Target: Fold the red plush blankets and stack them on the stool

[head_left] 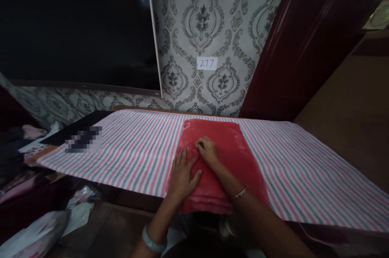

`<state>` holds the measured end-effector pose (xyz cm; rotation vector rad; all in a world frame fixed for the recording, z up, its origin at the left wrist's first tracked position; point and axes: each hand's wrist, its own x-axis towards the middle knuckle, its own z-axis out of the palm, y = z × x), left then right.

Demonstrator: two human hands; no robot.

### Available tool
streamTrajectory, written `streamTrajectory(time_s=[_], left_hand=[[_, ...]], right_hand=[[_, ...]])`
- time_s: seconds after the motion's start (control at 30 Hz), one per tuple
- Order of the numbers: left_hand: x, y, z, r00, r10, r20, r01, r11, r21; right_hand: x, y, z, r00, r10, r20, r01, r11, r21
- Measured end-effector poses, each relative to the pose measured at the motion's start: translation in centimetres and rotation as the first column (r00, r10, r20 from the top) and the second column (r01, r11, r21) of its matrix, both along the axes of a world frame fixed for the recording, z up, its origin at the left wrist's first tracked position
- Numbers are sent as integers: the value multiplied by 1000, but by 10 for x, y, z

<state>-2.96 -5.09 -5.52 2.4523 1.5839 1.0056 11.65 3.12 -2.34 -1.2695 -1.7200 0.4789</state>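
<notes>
A red, soft-looking cloth, folded in layers, lies on a striped tablecloth with its near edge hanging slightly over the table's front. My left hand rests flat on the left part of the cloth, fingers spread. Just to its right and farther back, my right hand is bent over the cloth with thumb and forefinger pinched together. Whatever sits between those fingertips, perhaps a bit of the red fabric, is too small to make out.
The pink, grey and white striped tablecloth covers the long table. A blurred-out dark item lies at its left. Behind stand a large television and a patterned wall with a paper label. Plastic bags lie at lower left.
</notes>
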Motion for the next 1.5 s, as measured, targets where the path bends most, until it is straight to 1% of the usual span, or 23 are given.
streamTrajectory(time_s=[0.1,0.17,0.23,0.27,0.3,0.33,0.37,0.4,0.43,0.47,0.5,0.57,0.63,0.7,0.77,0.87,0.97,1.0,1.07,1.13,1.2,1.4,1.5], left_hand=[[0,-1,1,1000,7,4,-7,1000,3],[-1,-1,1,1000,8,3,-8,1000,7],[-2,0,0,1000,4,1,-4,1000,7],[-3,0,0,1000,0,1,0,1000,8],[-4,1,-1,1000,-4,1,4,1000,8],[-5,2,-1,1000,-9,0,9,1000,7],[-6,2,0,1000,-15,-2,15,1000,7],[-6,3,2,1000,-19,-3,19,1000,8],[-5,3,6,1000,-20,-4,20,1000,15],[-4,3,11,1000,-18,-7,18,999,27],[-1,2,17,1000,-17,-11,18,999,44],[8,-1,31,999,-41,-17,42,996,82],[21,-7,42,992,-116,-38,119,989,91],[33,-12,44,977,-196,-78,201,978,56],[41,-15,38,968,-215,-131,217,976,2],[44,-17,22,965,-184,-188,181,983,-35],[42,-16,15,959,-190,-212,187,982,-35],[41,-16,15,956,-196,-217,191,981,-40],[40,-15,16,954,-202,-222,195,979,-51],[41,-14,16,955,-206,-212,199,978,-55],[41,-13,16,957,-209,-200,204,978,-48],[41,-12,12,957,-201,-208,196,980,-46],[40,-11,10,959,-208,-191,203,978,-43]], right_hand=[[11,-19,17,972,21,-234,-28,999,-28],[27,-45,25,934,93,-344,-116,992,-48],[49,-81,30,909,171,-381,-227,968,-108],[61,-101,30,904,208,-373,-280,948,-152],[73,-120,30,894,272,-355,-356,914,-197],[85,-139,29,871,373,-319,-455,858,-237],[95,-155,29,848,447,-284,-518,812,-268],[103,-169,30,836,488,-252,-546,787,-287],[110,-179,31,844,489,-221,-535,791,-295],[114,-186,34,874,444,-195,-484,827,-287],[117,-189,37,914,365,-179,-402,876,-266],[116,-185,43,966,180,-185,-217,955,-203],[110,-173,47,970,66,-234,-99,986,-133],[102,-156,43,963,39,-268,-61,996,-73],[97,-140,31,970,24,-243,-36,998,-44],[100,-123,1,973,-77,-215,54,992,-111],[111,-122,-21,940,-149,-307,86,974,-209],[114,-124,-24,934,-142,-329,77,976,-205],[118,-129,-24,947,-80,-312,32,988,-154],[120,-133,-21,971,4,-238,-30,994,-104],[120,-135,-18,985,61,-160,-76,993,-90],[116,-129,-18,993,90,72,-83,992,-94],[112,-131,-19,987,75,142,-63,994,-84]])
